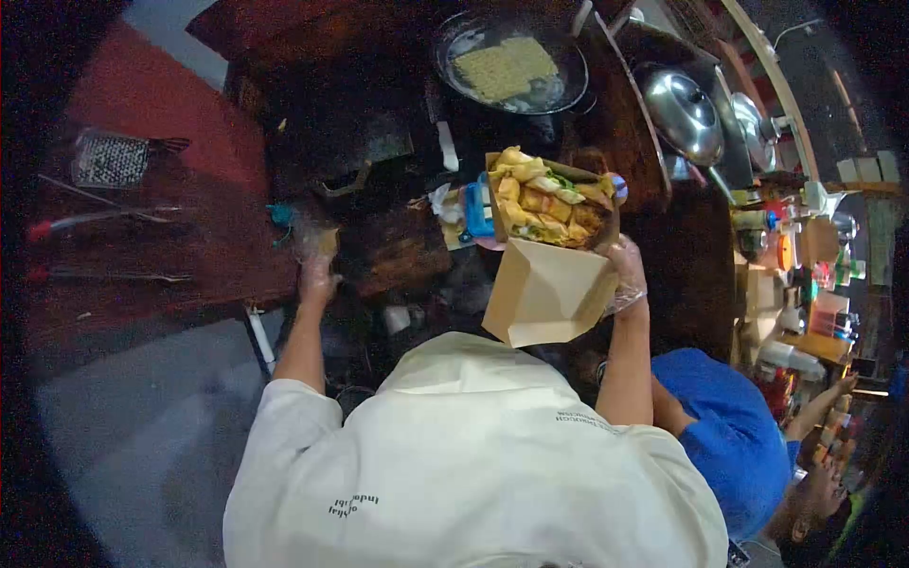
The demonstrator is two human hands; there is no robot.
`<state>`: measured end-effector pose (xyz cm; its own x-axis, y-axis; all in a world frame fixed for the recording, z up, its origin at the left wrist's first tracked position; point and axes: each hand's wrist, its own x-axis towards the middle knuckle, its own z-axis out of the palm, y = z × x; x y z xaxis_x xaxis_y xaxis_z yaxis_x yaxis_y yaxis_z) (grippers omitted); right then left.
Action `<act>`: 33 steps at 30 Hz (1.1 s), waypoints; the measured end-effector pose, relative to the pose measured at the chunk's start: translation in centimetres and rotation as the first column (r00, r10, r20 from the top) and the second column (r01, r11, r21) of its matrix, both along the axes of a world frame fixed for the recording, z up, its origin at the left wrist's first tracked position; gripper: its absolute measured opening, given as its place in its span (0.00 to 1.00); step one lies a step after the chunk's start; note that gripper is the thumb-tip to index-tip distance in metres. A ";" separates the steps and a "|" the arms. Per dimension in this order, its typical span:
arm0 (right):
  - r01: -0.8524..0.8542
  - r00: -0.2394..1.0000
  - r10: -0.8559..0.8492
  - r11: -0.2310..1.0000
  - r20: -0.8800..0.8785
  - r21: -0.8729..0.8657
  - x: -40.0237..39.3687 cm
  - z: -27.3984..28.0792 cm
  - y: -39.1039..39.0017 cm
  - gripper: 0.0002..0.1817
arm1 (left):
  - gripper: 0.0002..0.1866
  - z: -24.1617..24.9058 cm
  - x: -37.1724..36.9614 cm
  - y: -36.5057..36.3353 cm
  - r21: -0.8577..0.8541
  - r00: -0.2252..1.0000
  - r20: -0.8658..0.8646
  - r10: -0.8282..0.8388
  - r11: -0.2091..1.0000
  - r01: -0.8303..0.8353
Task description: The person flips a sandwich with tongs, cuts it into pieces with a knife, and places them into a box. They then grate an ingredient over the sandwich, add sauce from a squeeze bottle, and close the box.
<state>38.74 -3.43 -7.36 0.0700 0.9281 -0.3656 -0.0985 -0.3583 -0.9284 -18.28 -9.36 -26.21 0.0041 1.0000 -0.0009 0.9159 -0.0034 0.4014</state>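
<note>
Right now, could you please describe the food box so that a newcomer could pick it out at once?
Beyond the white shirt at the bottom of the view, find the gloved right hand. It holds an open brown cardboard box of yellowish rolled food. Unlike the round dark pan beyond it, the box has straight edges and sharp corners.

Open brown cardboard box [552, 293]: 1. Yellow rolled food pieces [542, 204] in it: several, overlapping, exact count unreadable. Wearer's hands: 2, left hand [319, 275] and right hand [627, 270]. Round dark metal pan [462, 43]: 1. Flat pale-yellow noodle slab [507, 68] in pan: 1. Silver domed metal lids: 2, larger lid [682, 115] and smaller lid [753, 133]. Silver perforated metal grater [111, 159]: 1. White-handled utensil [447, 147]: 1. Co-worker in blue shirt [724, 440]: 1. Small containers at far right: many, too small to count.
</note>
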 end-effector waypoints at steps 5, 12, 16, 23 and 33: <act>-0.027 1.000 0.028 0.999 0.007 -0.027 -0.2 -0.2 0.3 0.14 | 0.29 -0.5 -0.1 0.4 -0.030 0.999 -0.002 -0.037 0.999 0.037; -0.106 0.993 0.111 0.989 0.039 -0.105 -3.2 0.4 0.8 0.09 | 0.29 5.5 4.5 -2.3 -0.016 0.973 -0.193 0.124 0.991 -0.130; -0.159 0.981 0.168 0.982 0.096 -0.099 -5.2 0.4 1.1 0.10 | 0.29 8.3 8.6 -1.4 -0.165 0.962 0.062 0.264 0.954 -0.251; -0.104 0.965 0.120 0.991 0.231 -0.080 0.4 -3.2 -0.7 0.14 | 0.25 3.4 19.8 7.4 0.146 0.993 0.077 -0.086 0.986 0.074; 0.123 0.989 -0.109 0.981 0.100 -0.150 1.1 -2.5 -3.4 0.07 | 0.14 -1.6 26.0 13.8 0.049 0.997 -0.051 -0.063 0.997 0.066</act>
<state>39.87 -6.82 -9.84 0.2135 0.8439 -0.4922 -0.0661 -0.4902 -0.8691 7.77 4.46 -27.83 0.0697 0.9964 0.0477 0.9317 -0.0821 0.3539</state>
